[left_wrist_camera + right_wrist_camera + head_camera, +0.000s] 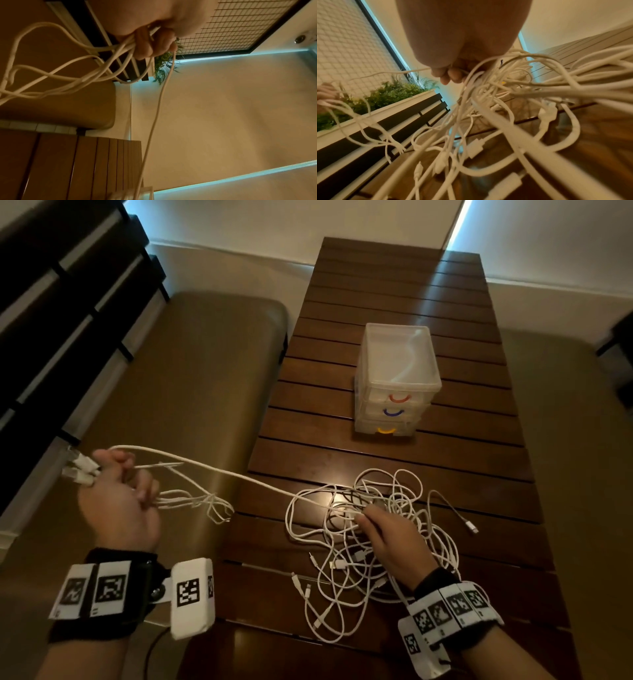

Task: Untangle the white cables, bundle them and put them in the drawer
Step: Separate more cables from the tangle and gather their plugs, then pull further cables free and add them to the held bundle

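Observation:
A tangle of white cables (pixel 370 529) lies on the dark slatted table (pixel 394 302). Over the bench at the left, my left hand (pixel 120 494) grips several gathered cable loops (pixel 72 75), and their plugs (pixel 80 470) stick out past the fist. One cable (pixel 222 472) runs taut from that hand to the pile. My right hand (pixel 383 535) rests on the pile and pinches a strand (pixel 471 75) among the cables. A clear three-drawer unit (pixel 397 378) with red, blue and yellow handles stands further back on the table, all drawers closed.
A tan cushioned bench (pixel 164 392) runs along the table's left side, with a dark slatted backrest (pixel 68 302) behind it. A loose cable end with a plug (pixel 472 527) lies to the right of the pile. A planter with greenery (pixel 385 93) sits above the backrest.

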